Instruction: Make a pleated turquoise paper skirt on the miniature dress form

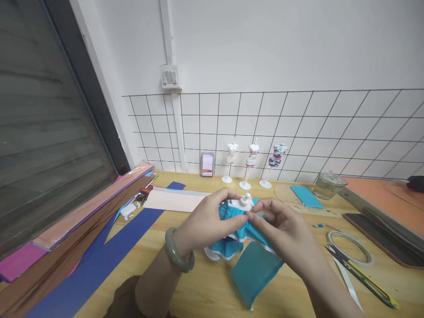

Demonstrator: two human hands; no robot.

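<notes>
A small white mannequin point(245, 202) leans between my hands, its knobbed neck pointing up and toward me. Around its body sits a blue pleated doll dress point(228, 247) with a white-edged ruffled hem. My left hand point(208, 217) grips the dress's top from the left, thumb in front and fingers behind. From the other side, my right hand point(287, 227) pinches the dress's upper edge between thumb and index finger, by the left thumb tip. A teal rectangular sheet point(256, 274) hangs or lies below the hem; whether it is attached is unclear.
Three mini mannequins point(253, 154) on stands and a phone point(207, 165) line the wall. Coloured sheets point(126, 247) cover the left side. At right are a tape roll point(369, 256), a yellow-handled cutting tool point(371, 280), a dark flat device point(384, 238) and a lidded glass point(327, 185).
</notes>
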